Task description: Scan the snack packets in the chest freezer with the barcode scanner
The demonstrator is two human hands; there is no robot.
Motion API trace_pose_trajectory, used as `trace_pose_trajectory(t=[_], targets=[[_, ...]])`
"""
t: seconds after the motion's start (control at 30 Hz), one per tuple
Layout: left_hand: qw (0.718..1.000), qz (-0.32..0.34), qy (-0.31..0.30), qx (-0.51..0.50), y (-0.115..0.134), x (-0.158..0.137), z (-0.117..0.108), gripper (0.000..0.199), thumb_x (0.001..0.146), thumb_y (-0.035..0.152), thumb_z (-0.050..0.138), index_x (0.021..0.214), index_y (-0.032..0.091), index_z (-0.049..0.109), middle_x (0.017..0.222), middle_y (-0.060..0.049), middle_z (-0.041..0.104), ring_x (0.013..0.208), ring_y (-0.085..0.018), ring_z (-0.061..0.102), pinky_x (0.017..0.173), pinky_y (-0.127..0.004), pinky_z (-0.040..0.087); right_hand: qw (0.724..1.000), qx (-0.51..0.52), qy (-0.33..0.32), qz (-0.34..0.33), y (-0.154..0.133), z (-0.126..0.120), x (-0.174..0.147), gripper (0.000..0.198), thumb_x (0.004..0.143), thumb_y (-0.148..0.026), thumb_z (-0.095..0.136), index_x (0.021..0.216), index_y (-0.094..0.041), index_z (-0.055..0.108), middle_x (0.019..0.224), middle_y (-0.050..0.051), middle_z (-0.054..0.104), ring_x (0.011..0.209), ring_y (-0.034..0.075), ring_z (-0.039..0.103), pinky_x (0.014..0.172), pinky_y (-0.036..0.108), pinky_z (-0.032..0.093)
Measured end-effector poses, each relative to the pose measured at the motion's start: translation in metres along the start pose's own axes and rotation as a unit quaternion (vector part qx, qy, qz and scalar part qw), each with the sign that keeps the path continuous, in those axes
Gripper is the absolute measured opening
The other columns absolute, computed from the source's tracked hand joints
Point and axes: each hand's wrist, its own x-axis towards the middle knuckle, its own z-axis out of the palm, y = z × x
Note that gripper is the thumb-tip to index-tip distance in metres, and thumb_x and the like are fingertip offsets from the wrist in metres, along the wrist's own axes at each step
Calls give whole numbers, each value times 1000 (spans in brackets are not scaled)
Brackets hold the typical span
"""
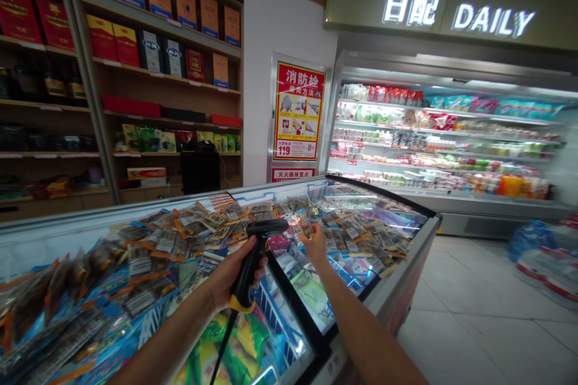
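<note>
My left hand (235,274) is wrapped round the grip of a black and yellow handheld barcode scanner (253,264), its cable running down toward me. The scanner's head points right, toward my right hand (317,245). There my fingers pinch a small clear snack packet (298,225), which shows a reddish glow; its details are blurred. Both hands are above the glass top of a chest freezer. Many brown snack packets (165,240) with orange edges lie spread over the glass around them. Green and yellow bags (235,343) show inside, below the scanner.
The freezer's edge rail (406,280) runs along my right. Shelves of boxed goods (158,51) stand at the back left. A lit, open chiller (442,132) is at the back right. Wrapped water bottles (548,264) stand on the tiled floor at the right.
</note>
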Motion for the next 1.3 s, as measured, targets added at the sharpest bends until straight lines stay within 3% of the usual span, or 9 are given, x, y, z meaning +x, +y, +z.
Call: trace_pose_trajectory(t=[0.3, 0.5, 0.7, 0.9, 1.17, 1.3], targets=[[999, 35, 2, 13, 1, 3, 0, 30, 77, 44, 52, 83, 15, 52, 59, 1, 53, 43, -6, 46, 39, -17, 37, 1000, 12, 3, 3, -1, -3, -2, 30, 57, -26, 61, 84, -19, 51, 73, 3, 62, 68, 21, 59, 61, 30, 43], [998, 44, 35, 35, -4, 9, 4, 28, 77, 42, 52, 74, 15, 50, 58, 0, 54, 42, -6, 46, 37, -17, 36, 1000, 6, 0, 11, -1, -2, -3, 30, 58, -28, 60, 85, -19, 51, 73, 4, 62, 69, 21, 58, 60, 29, 42], [999, 48, -6, 2, -4, 22, 16, 29, 78, 44, 49, 77, 14, 52, 57, 0, 52, 43, -7, 47, 38, -16, 37, 1000, 5, 4, 16, 2, -2, -1, 33, 56, -29, 61, 86, -19, 52, 77, 4, 62, 70, 21, 57, 62, 29, 42], [999, 25, -45, -17, -3, 24, 34, 31, 79, 44, 48, 73, 13, 52, 56, 0, 52, 42, -6, 45, 39, -16, 36, 1000, 4, 20, 16, 7, -8, 0, 33, 56, -30, 61, 84, -16, 52, 71, 4, 61, 66, 20, 56, 61, 30, 42], [1000, -9, 2, 25, -5, 0, 23, 30, 77, 44, 51, 78, 14, 55, 55, 0, 53, 40, -6, 46, 35, -15, 36, 998, 24, 53, 19, 13, -9, 5, 35, 56, -33, 61, 86, -17, 52, 76, 5, 62, 68, 19, 57, 65, 30, 43], [999, -27, -20, 5, -8, 0, 24, 32, 77, 45, 51, 84, 14, 55, 55, 0, 53, 40, -6, 46, 35, -15, 35, 998, 29, 59, 15, 10, -11, 4, 34, 56, -31, 61, 85, -16, 51, 77, 6, 62, 68, 19, 57, 65, 31, 42]])
